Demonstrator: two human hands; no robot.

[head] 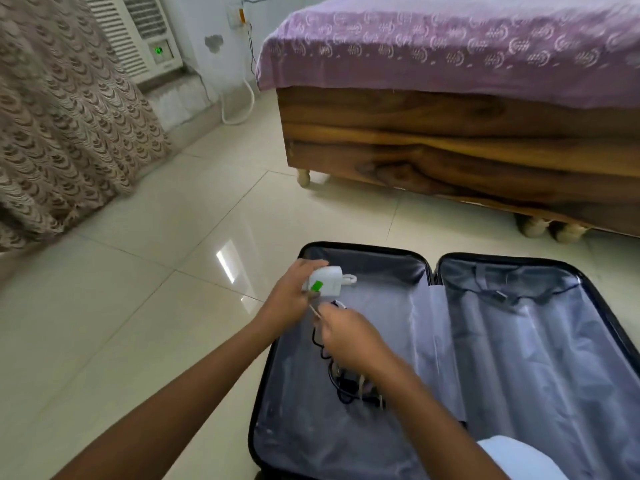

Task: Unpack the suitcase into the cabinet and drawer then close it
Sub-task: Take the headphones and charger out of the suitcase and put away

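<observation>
Head camera, looking down: one suitcase lies flat and open on the floor, its two halves side by side and both lined in creased grey fabric inside a black shell. Two bare hands work close together over the left half. The left hand grips one white plug adapter bearing a small green label, holding it above the far left corner of the case; a short white cord loop sticks out of the adapter's right side. Just below it, the right hand pinches a thin pale cord between its fingertips. One tangle of black cables lies on the lining of the left half, partly under the right forearm; how many cables it holds cannot be told. The right half carries a loose dark strap across its upper part. A pale blue sleeve edges in at the bottom right.

The case lies on glossy cream floor tiles that catch window light. Behind it stands one wooden bed under a purple patterned spread, with three rounded feet showing. At left hangs one brown scalloped-pattern curtain, beside one window air conditioner with a lit green display.
</observation>
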